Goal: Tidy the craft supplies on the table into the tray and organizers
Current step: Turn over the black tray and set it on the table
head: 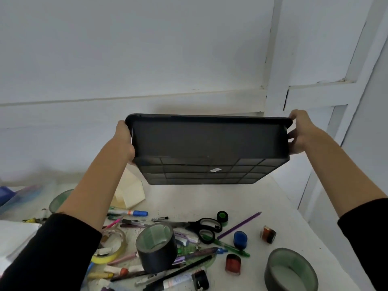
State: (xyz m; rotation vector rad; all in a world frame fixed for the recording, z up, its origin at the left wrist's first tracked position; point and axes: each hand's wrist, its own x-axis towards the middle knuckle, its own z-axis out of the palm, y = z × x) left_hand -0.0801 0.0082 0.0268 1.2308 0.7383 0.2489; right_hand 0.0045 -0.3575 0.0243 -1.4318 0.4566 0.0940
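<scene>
A black plastic tray (207, 141) hangs in the air above the table, tilted so its side wall and ribbed underside face me. My left hand (125, 141) grips its left end and my right hand (300, 133) grips its right end. Below it the white table (262, 198) carries a heap of craft supplies: black scissors (204, 227), a black tape roll (157, 246), a yellow tape roll (109, 248), a blue-capped marker (128, 212), a purple pencil (239, 224) and several pens.
A second dark tape roll (291, 269) lies at the front right. Small jars sit nearby: blue (240, 239), red (233, 264) and brown (268, 234). A cream box (130, 192) stands at the back left, a green-tinted container (59, 199) beside it. The wall is close behind.
</scene>
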